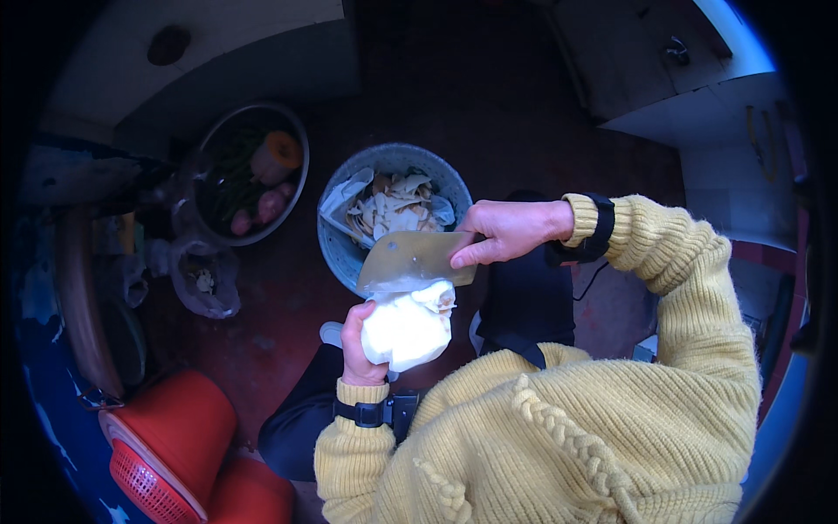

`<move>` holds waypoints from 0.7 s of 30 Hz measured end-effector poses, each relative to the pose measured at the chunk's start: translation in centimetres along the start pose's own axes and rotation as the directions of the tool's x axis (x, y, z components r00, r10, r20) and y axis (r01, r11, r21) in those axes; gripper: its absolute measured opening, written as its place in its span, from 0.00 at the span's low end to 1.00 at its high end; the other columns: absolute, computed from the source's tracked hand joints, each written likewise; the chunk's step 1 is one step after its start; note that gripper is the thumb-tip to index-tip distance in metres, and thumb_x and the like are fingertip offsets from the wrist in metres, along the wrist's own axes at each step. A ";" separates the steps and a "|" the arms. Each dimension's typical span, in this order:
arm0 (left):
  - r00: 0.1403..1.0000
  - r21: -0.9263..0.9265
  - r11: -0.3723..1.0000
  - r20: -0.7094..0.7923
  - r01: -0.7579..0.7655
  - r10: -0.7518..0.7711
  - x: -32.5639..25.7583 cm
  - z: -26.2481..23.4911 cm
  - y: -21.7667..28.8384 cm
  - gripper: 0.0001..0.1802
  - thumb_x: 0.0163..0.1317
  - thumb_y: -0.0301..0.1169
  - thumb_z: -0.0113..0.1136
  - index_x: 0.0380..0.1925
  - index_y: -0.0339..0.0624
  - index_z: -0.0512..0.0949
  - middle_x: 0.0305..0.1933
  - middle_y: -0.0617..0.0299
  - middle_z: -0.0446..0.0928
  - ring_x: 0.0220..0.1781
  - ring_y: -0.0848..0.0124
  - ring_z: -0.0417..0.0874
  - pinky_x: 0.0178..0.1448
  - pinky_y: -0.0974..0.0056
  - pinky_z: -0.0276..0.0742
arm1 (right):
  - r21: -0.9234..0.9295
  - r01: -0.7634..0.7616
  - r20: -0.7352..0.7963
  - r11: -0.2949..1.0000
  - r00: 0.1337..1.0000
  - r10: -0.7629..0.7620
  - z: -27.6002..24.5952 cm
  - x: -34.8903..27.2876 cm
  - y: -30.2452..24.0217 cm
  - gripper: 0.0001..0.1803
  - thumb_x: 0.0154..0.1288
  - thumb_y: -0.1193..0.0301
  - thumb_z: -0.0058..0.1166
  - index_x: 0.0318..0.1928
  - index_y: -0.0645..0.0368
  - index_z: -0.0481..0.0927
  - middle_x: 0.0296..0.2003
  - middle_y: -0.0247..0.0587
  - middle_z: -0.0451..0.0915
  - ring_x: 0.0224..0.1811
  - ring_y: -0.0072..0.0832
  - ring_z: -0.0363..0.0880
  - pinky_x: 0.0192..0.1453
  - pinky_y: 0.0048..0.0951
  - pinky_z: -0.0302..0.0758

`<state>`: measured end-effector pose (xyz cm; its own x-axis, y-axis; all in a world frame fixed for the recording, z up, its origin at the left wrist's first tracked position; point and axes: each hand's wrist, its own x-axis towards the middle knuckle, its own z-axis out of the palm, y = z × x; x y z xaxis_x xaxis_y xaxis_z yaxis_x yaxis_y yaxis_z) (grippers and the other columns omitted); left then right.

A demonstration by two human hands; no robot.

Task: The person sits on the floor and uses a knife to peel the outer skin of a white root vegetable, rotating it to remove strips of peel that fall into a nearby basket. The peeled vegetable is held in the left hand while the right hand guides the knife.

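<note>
My right hand grips a broad-bladed cleaver, closed round its handle end. The cleaver's lower edge meets the top of a large, white, peeled root vegetable. This vegetable rests in my left hand, which is wrapped round its left side and underside, the thumb showing on top. A brownish patch remains near the vegetable's upper right; glare hides most other surface detail. Just beyond the blade stands a blue-grey bucket on the floor, holding pale peelings and bits of white plastic.
Far left, a metal basin contains a cut pumpkin, reddish tubers and green vegetables. Nearby lies a clear plastic bag. Red plastic tubs and a red basket stand lower left. White cabinets line the far right.
</note>
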<state>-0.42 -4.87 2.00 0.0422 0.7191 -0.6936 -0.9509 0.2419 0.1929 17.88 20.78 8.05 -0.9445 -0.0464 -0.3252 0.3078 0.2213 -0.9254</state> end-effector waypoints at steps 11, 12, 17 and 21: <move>0.999 -0.016 0.999 -0.023 0.045 -0.046 0.2 0.3 0.3 0.27 0.67 0.44 0.51 0.53 0.30 0.77 0.51 0.50 0.83 0.52 0.58 0.86 0.60 0.57 0.81 | 0.329 -0.343 0.127 0.880 0.939 0.319 0.7 -0.9 0.6 0.24 0.74 0.52 0.55 0.36 0.64 0.81 0.19 0.30 0.71 0.15 0.16 0.64 0.19 0.19 0.62; 0.999 -0.014 0.999 -0.014 0.044 -0.044 0.2 0.5 0.3 0.27 0.67 0.44 0.51 0.54 0.30 0.77 0.51 0.50 0.83 0.52 0.58 0.86 0.61 0.57 0.81 | 0.301 -0.331 0.111 0.894 0.943 0.312 0.7 -0.9 0.6 0.24 0.74 0.52 0.55 0.36 0.64 0.81 0.19 0.30 0.71 0.15 0.16 0.63 0.18 0.19 0.62; 1.000 -0.073 0.997 -0.030 -0.006 0.004 0.0 1.3 0.3 0.27 0.67 0.45 0.50 0.55 0.31 0.76 0.52 0.50 0.83 0.54 0.56 0.85 0.63 0.54 0.79 | 0.467 -0.260 0.037 0.845 0.961 0.275 2.4 -0.7 0.7 0.25 0.75 0.50 0.53 0.33 0.62 0.79 0.17 0.28 0.69 0.14 0.16 0.62 0.18 0.19 0.60; 0.999 -0.086 0.996 -0.047 -0.009 0.005 -0.2 0.9 0.3 0.26 0.67 0.44 0.50 0.53 0.33 0.76 0.53 0.50 0.83 0.54 0.55 0.85 0.63 0.54 0.80 | 0.525 -0.206 -0.011 0.826 0.969 0.248 3.4 -0.8 1.2 0.25 0.75 0.50 0.52 0.31 0.59 0.76 0.17 0.28 0.68 0.14 0.15 0.61 0.18 0.19 0.59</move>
<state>-0.43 -4.34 2.79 0.0234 0.6887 -0.7246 -0.9742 0.1785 0.1382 19.35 17.74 6.56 -0.8396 0.0203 -0.5428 0.5092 -0.3187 -0.7995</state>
